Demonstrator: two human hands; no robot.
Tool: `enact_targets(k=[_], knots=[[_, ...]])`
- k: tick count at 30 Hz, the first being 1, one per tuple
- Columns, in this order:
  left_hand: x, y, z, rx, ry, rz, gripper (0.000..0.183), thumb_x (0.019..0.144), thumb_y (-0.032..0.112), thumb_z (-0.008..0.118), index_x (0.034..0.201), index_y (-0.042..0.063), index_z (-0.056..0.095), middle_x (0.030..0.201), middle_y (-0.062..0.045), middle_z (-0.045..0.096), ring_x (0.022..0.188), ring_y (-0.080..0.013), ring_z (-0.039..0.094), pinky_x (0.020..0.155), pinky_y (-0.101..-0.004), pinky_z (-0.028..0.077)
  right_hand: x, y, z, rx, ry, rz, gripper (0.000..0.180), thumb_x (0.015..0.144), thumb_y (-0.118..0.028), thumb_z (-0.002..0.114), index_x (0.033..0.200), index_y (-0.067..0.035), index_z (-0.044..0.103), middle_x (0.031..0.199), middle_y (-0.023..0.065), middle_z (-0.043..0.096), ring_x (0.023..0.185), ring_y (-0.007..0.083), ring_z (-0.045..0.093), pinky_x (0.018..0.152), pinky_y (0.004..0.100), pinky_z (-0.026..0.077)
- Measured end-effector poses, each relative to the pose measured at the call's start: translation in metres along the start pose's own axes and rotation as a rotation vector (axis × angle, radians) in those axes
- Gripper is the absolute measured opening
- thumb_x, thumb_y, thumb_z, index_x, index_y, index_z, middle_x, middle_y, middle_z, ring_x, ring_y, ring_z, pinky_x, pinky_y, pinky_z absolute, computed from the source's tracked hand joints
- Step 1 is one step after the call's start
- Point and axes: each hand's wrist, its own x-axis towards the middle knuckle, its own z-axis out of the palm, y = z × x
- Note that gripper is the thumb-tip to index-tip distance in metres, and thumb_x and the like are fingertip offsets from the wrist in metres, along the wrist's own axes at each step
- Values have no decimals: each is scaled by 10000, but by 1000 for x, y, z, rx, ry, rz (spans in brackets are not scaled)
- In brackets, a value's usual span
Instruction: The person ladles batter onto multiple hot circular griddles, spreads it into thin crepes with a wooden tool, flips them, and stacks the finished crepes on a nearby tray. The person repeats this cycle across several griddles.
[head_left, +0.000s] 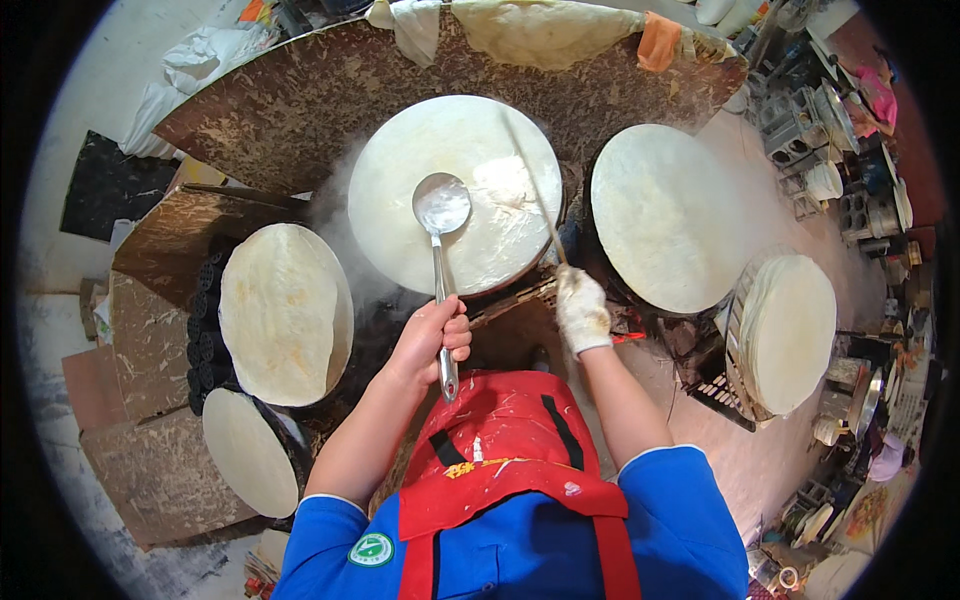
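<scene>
My left hand (431, 337) grips the metal handle of a ladle (441, 271). Its bowl, coated with whitish batter, sits over the middle of a large round griddle in front of me. A pale sheet of batter (405, 142) covers that griddle, with a wet white patch right of the ladle. My right hand (583, 309), in a stained white glove, is closed around a thin stick (531, 169). The stick reaches up across the griddle's right side; whether its far end touches the batter I cannot tell.
Another round griddle with a pale sheet (660, 217) steams at the right. Beyond it, thin round sheets (787, 337) lie stacked on a crate. More pale rounds (277, 315) (250, 454) are at the left, beside black coal briquettes (210, 349). A curved brown board (300, 105) stands behind.
</scene>
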Motion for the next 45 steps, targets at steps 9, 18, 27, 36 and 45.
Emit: enact_targets(k=[9, 18, 27, 36, 45], knots=[[3, 16, -16, 130, 91, 91, 158, 947, 199, 416, 830, 103, 371, 553, 32, 348, 414, -67, 338, 391, -283, 400, -46, -26, 9, -33, -96, 34, 453, 895, -441, 416, 1027, -61, 622, 1002, 209, 611, 991, 371, 560, 832, 415, 447], [13, -4, -8, -214, -72, -90, 180, 949, 235, 414, 844, 90, 392, 531, 32, 343, 407, -76, 342, 393, -278, 410, -78, -11, 78, 278, -262, 112, 421, 891, -420, 470, 922, -35, 640, 673, 93, 614, 637, 201, 583, 634, 356, 457], [-88, 0, -36, -447, -494, 4, 248, 982, 293, 303, 829, 120, 392, 499, 64, 275, 332, -29, 243, 291, -208, 278, -47, 16, 28, -237, -37, -187, 296, 876, -308, 497, 942, -50, 627, 879, 237, 609, 861, 391, 584, 724, 446, 465], [-169, -88, -73, -692, -169, 351, 249, 984, 301, 301, 845, 120, 399, 493, 69, 269, 332, -33, 255, 307, -222, 302, -55, 7, 66, -23, -342, -560, 302, 865, -283, 564, 1047, -46, 610, 864, 206, 635, 832, 350, 621, 746, 402, 481], [-300, -210, -124, -967, 95, 790, 236, 982, 294, 308, 842, 133, 408, 500, 70, 292, 331, -38, 260, 314, -227, 287, -198, -142, 188, -356, -850, -1009, 553, 761, -348, 671, 1183, -51, 472, 1085, 252, 527, 965, 417, 544, 826, 443, 450]])
